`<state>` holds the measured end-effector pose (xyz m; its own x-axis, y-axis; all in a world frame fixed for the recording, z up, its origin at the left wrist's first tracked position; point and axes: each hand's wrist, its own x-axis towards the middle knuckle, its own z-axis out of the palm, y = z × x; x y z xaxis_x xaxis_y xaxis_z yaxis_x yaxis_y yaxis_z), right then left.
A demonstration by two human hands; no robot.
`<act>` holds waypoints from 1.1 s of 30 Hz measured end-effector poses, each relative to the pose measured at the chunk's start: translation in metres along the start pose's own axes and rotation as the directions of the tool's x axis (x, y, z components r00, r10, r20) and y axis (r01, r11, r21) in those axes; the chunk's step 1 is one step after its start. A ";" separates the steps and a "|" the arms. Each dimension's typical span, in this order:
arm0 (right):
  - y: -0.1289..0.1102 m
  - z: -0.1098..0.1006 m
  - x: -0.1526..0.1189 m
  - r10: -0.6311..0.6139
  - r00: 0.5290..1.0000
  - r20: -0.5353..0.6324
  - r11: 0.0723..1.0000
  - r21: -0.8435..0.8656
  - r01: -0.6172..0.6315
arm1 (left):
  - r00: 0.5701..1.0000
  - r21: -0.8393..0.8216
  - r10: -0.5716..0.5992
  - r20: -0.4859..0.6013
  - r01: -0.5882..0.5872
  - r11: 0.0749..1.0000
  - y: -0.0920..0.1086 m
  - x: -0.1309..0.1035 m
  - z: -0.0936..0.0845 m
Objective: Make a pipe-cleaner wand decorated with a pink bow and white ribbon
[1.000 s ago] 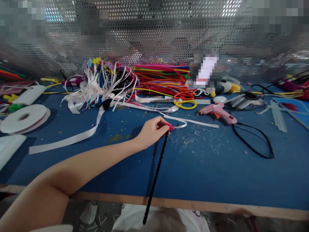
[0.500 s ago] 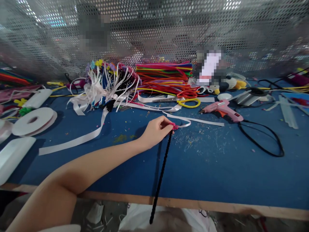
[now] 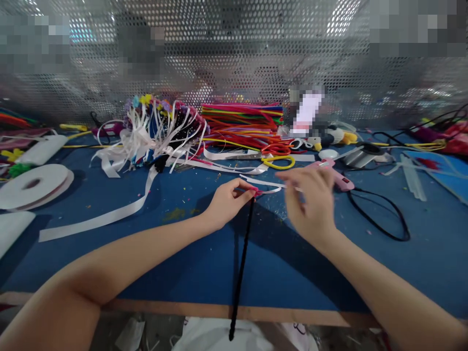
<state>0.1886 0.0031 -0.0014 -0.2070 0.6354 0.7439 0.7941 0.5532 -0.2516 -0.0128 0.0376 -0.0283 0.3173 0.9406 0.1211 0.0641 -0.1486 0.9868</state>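
Between the thumb and fingers of my left hand (image 3: 228, 202) is the small pink end piece (image 3: 257, 191) of a long black pipe cleaner (image 3: 242, 268). The black stem hangs toward me, past the table's front edge. A thin white ribbon (image 3: 270, 190) curls out to the right from the pink piece; how it joins on is hidden by my fingertips. My right hand (image 3: 310, 200), slightly blurred, hovers right of it with fingers apart and nothing visible in them. Behind that hand lies a pink glue gun (image 3: 341, 181), partly covered.
Yellow-handled scissors (image 3: 280, 162) lie behind my hands. A bunch of ribboned flower stems (image 3: 146, 131) and a pile of coloured pipe cleaners (image 3: 241, 126) stand at the back. A white ribbon spool (image 3: 51, 180) is at left. The glue gun's black cord (image 3: 398, 236) loops at right.
My right hand has come into view from the right, in front of the glue gun. My left hand keeps its pinch on the pink piece; the view has shifted slightly.
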 end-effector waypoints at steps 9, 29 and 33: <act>0.003 0.019 -0.005 -0.026 0.991 0.133 0.999 -0.039 0.032 | 0.993 -0.023 0.099 0.058 -0.098 0.995 -0.003 0.001 0.000; 0.013 0.006 0.007 0.242 0.970 -0.041 0.950 0.215 -0.228 | 0.963 -0.136 -0.249 0.101 0.261 0.956 0.018 0.001 -0.003; 0.010 -0.001 0.011 0.387 0.922 -0.020 0.861 0.366 -0.354 | 0.963 -0.229 -0.264 0.050 0.269 0.936 0.021 0.002 -0.005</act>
<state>0.1950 0.0153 0.0046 0.1281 0.7894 0.6004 0.5477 0.4484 -0.7064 -0.0153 0.0381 -0.0071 0.3363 0.9298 -0.1495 -0.0713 0.1835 0.9804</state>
